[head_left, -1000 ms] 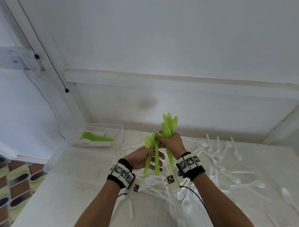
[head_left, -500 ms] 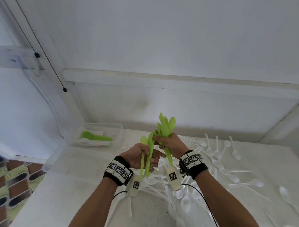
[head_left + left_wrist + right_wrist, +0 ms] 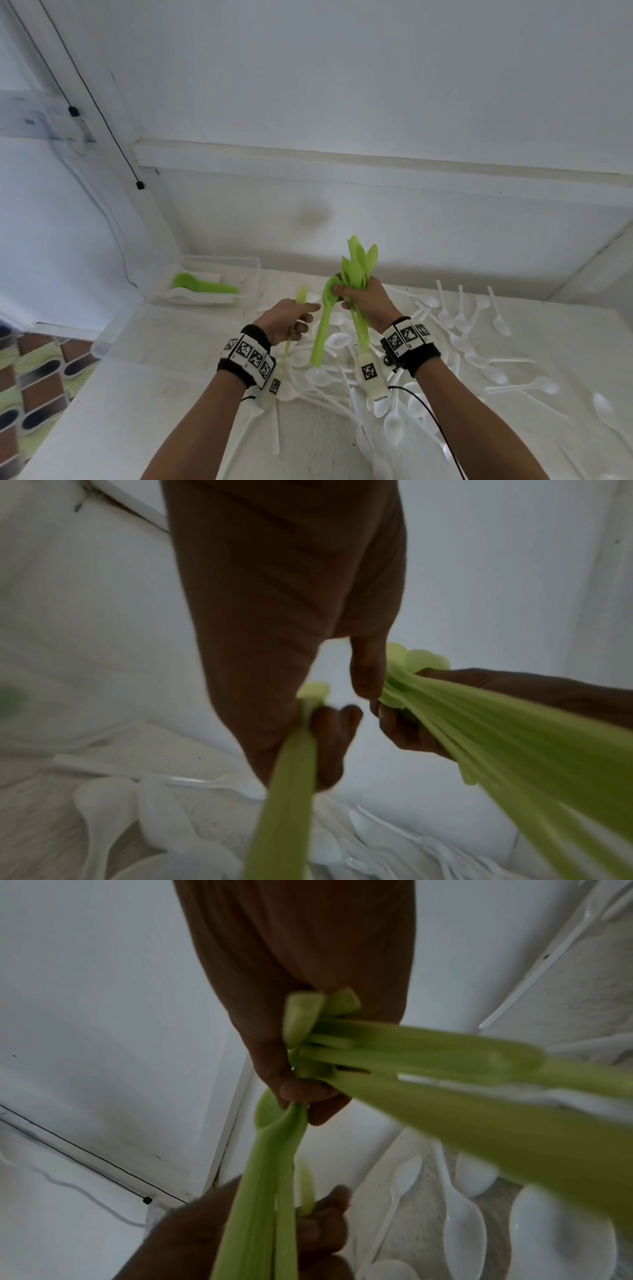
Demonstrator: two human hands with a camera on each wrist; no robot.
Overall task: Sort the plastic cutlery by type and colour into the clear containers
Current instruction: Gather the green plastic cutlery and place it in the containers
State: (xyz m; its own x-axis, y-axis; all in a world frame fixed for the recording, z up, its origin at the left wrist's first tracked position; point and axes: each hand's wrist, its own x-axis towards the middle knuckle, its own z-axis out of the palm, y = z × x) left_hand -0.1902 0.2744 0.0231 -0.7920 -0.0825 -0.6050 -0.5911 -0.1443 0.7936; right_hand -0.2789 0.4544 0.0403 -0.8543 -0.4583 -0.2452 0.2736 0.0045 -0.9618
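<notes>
My right hand (image 3: 359,298) grips a bundle of green spoons (image 3: 359,263) with bowls pointing up, above the table. Its thumb and fingertip also pinch the bowl of one more green spoon (image 3: 322,329) that hangs handle down. In the right wrist view the bundle (image 3: 411,1053) crosses the palm and the hanging spoon (image 3: 274,1150) drops below the thumb. My left hand (image 3: 291,318) holds a single green piece (image 3: 300,296) upright; in the left wrist view its handle (image 3: 291,777) runs through the curled fingers. Whether it is a spoon or a fork I cannot tell.
A clear container (image 3: 205,281) at the back left holds green and white cutlery. Many white spoons (image 3: 462,346) lie scattered over the white table (image 3: 154,394) under and right of my hands. The wall runs close behind; the table's left edge drops to a patterned floor.
My hands have moved apart. The left hand slid left keeping one green piece, and one green spoon passed over to the right hand, which now pinches it by the bowl.
</notes>
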